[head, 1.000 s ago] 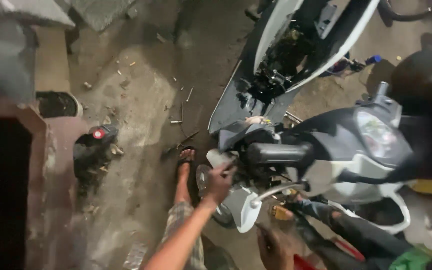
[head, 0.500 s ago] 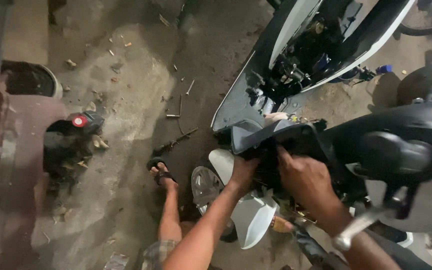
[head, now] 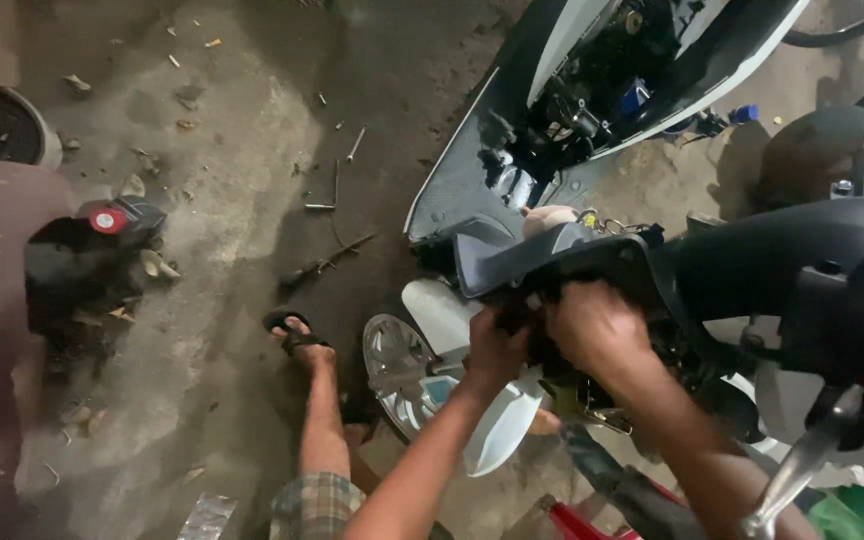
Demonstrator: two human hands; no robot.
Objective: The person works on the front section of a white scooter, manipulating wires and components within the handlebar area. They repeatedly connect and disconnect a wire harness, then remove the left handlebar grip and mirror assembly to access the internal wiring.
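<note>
My left hand (head: 497, 350) and my right hand (head: 597, 325) are side by side, low on the front of a dark scooter (head: 782, 270). Both are closed on the lower edge of its black front panel (head: 562, 255), just under the handlebar. The fingertips are hidden inside the panel. Below the hands are the front wheel (head: 392, 365) and the white fender (head: 502, 435). My foot in a sandal (head: 297, 335) rests on the ground left of the wheel.
A second scooter (head: 592, 90) with white panels and exposed insides lies at the top. A bent key (head: 327, 195), a screwdriver (head: 327, 265) and a bolt (head: 355, 143) lie on the dirty concrete. A black can with a red cap (head: 102, 220) stands left. A brake lever (head: 802, 470) juts out lower right.
My right hand has come into view and closed on the black panel. My left hand rose from beside the wheel to the panel. The view has swung closer over the scooter front.
</note>
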